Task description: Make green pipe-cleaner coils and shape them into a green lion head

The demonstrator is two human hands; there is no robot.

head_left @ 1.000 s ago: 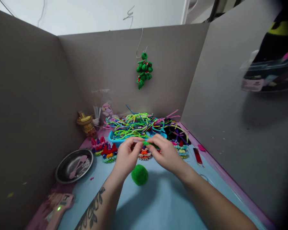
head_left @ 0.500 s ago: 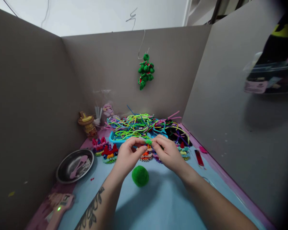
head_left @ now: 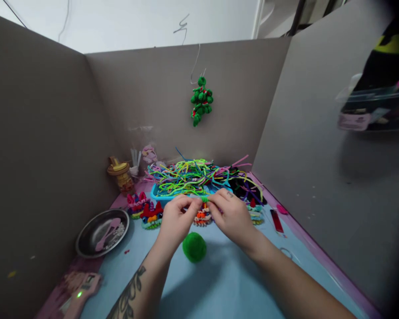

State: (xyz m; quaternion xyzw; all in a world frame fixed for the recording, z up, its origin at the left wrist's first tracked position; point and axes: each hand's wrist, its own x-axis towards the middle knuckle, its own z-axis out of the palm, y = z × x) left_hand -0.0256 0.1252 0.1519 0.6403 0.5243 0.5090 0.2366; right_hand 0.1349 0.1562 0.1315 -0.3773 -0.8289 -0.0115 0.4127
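Between my two hands is a short bright green pipe cleaner point(head_left: 204, 199), partly covered by the fingers. My left hand point(head_left: 179, 217) pinches its left end between thumb and fingertips. At its other end, the fingers of my right hand point(head_left: 231, 217) are closed on it. Below them on the blue mat lies a fuzzy green ball point(head_left: 194, 247). Just beyond the hands, several coiled pipe cleaner figures stand in a row, among them a red-topped one point(head_left: 152, 215) and an orange one point(head_left: 203, 215), part hidden by my hands.
A blue tray point(head_left: 158, 194) heaped with coloured pipe cleaners point(head_left: 193, 175) stands at the back. On the left are a metal bowl point(head_left: 83, 237) with a pink spoon and a pink glue gun point(head_left: 83, 292). Grey panels surround the mat; a green ornament point(head_left: 201, 101) hangs behind.
My left fingers and thumb have closed together on the green pipe cleaner, and less of it shows. The view has shifted slightly; the ball stays in place on the mat.
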